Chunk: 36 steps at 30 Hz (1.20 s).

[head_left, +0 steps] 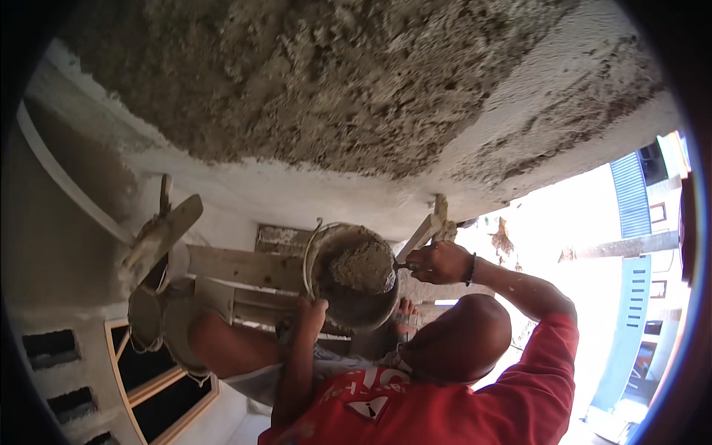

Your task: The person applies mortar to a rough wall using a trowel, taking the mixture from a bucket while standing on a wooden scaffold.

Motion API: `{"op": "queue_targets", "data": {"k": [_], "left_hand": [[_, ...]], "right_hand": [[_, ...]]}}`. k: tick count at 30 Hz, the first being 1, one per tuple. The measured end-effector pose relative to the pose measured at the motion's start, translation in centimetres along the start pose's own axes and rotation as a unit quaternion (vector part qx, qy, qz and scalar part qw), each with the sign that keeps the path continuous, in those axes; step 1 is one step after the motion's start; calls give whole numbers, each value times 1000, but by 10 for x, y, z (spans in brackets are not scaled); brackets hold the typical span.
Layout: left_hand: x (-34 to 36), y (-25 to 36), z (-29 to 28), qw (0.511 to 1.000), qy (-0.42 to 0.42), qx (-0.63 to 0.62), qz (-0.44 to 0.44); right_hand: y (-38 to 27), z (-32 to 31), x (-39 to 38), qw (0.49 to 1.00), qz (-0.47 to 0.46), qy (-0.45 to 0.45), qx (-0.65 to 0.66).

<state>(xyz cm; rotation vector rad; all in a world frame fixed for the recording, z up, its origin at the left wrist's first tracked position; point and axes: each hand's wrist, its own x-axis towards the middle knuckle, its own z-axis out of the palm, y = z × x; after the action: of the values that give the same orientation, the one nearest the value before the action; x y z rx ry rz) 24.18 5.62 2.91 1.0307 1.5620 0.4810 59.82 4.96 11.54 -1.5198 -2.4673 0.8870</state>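
A round bucket with a wire handle stands between my knees, holding a heap of wet grey mortar. My left hand is closed on the bucket's near left rim. At its right side, my right hand is wrapped round the handle of what looks like a trowel. The trowel's front end is in the bucket against the mortar, and most of it is hidden. A dark band circles my right wrist.
Scaffold planks run beneath the bucket, with upright wood at the left. More buckets sit by my left knee. Rough, partly plastered wall spans the top. A wooden window frame is lower left; bright outdoors lies right.
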Motion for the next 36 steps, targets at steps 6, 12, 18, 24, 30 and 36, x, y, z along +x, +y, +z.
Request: {"op": "queue_targets", "data": {"k": [6, 12, 18, 24, 30, 36], "left_hand": [[-9, 56, -1, 989, -45, 77, -119], [7, 7, -4, 997, 66, -18, -44], [-4, 42, 9, 999, 32, 6, -29], [-4, 36, -1, 994, 29, 18, -106], [18, -10, -2, 993, 36, 50, -99], [10, 10, 3, 995, 24, 31, -96]], "right_hand": [[-70, -167, -32, 997, -53, 26, -48], [-135, -280, -57, 991, -100, 60, -60], [-114, -316, -90, 998, -13, 37, 57], [-76, -396, -130, 923, 83, 376, 17], [-85, -376, -145, 921, 168, 352, 18], [-27, -250, -91, 977, 60, 155, -135]]}}
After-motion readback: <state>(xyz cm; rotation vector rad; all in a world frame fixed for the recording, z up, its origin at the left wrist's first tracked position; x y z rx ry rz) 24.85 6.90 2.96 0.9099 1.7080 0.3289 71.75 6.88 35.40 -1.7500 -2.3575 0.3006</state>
